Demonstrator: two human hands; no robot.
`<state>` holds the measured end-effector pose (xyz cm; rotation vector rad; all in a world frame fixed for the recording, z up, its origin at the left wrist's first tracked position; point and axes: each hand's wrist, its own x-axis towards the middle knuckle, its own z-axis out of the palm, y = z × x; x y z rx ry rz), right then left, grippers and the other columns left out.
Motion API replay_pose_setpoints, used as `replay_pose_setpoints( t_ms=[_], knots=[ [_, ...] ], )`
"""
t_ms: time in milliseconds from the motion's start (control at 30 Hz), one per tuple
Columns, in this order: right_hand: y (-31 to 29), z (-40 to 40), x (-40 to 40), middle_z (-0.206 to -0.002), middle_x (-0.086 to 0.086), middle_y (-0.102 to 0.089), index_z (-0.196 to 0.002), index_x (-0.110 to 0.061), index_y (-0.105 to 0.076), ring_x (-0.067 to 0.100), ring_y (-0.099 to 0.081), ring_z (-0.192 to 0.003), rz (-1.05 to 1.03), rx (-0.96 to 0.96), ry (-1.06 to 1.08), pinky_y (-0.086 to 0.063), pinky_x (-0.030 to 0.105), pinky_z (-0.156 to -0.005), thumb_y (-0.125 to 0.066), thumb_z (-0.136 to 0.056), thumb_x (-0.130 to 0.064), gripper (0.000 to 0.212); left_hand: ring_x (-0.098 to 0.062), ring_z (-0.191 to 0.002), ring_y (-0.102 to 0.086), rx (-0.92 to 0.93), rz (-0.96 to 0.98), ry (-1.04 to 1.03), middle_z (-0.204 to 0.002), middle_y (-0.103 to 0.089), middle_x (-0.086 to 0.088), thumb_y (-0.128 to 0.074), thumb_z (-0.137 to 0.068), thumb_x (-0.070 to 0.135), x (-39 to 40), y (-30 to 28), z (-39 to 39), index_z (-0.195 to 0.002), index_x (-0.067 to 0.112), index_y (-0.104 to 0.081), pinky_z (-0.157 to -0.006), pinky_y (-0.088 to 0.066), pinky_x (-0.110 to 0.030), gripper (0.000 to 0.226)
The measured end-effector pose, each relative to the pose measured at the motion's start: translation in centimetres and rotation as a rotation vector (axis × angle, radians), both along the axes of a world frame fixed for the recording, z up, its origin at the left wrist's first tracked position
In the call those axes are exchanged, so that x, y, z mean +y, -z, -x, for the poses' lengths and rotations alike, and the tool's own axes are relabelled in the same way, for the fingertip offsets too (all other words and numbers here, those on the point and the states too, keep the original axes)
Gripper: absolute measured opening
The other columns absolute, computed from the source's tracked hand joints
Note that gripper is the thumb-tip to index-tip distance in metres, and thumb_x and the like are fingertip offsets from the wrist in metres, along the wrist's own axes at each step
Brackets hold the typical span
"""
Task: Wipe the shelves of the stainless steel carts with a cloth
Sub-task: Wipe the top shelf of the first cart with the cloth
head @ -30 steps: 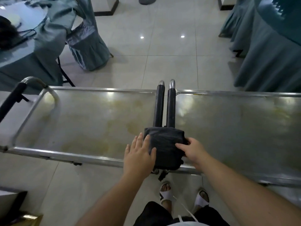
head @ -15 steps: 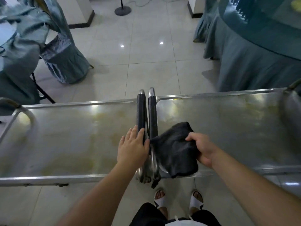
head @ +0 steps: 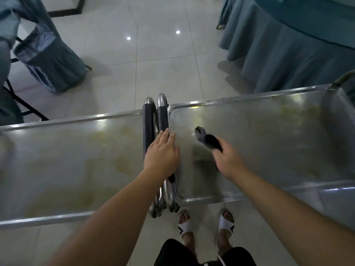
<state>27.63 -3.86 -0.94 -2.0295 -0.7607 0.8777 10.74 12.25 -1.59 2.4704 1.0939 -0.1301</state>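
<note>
Two steel carts side by side, a hand on the handles and a cloth over the right shelf.

The left cart [head: 67, 166] and right cart [head: 269, 143] stand on the tiled floor [head: 163, 60], their top shelves stained yellowish, their black-gripped handles [head: 154, 120] touching in the middle. A draped table [head: 297, 50] stands behind the right cart, a covered chair [head: 50, 64] behind the left. The left hand [head: 162, 154] lies flat on the handles, fingers straight. The right hand [head: 228, 160] grips a dark cloth [head: 207, 139], bunched, above the right shelf near its left end; whether it touches the steel cannot be told.
</note>
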Motion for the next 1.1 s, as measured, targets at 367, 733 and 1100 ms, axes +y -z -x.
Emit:
replay_pose_setpoints(
  t_ms=[367,733,1100],
  knots=[
    [12.0,10.6,-6.3,-0.171,-0.015,-0.016,-0.164,-0.032,-0.022,0.011,0.0,-0.159,0.285,-0.344,-0.904,0.006,0.035,-0.128,-0.031,-0.104,-0.053,0.064,-0.01,-0.161,0.02,-0.009,-0.051,-0.002,-0.178,0.011,0.004,-0.022,-0.113,0.047,0.8,3.0,-1.8,-0.171,0.019,-0.001,-0.124,0.018,-0.027,0.067],
    [16.7,10.1,-1.2,-0.174,-0.005,-0.006,-0.166,-0.027,-0.014,0.028,0.0,-0.161,0.232,-0.627,-0.693,-0.019,0.053,-0.126,-0.035,-0.106,-0.055,0.07,-0.009,-0.159,0.026,-0.059,-0.155,-0.103,-0.178,0.015,-0.001,-0.013,-0.111,0.049,0.3,4.8,-3.1,-0.17,0.013,0.005,-0.126,0.021,-0.029,0.071],
    [16.7,-1.6,17.2,-0.174,-0.006,0.009,-0.166,-0.026,0.005,0.025,0.015,-0.159,0.303,-0.785,-0.667,0.002,0.049,-0.128,-0.011,-0.103,-0.061,0.074,-0.017,-0.163,0.014,-0.085,-0.191,-0.095,-0.178,0.007,-0.007,-0.015,-0.112,0.04,0.0,5.1,-3.3,-0.169,0.008,-0.004,-0.132,0.008,-0.037,0.066]
  ],
)
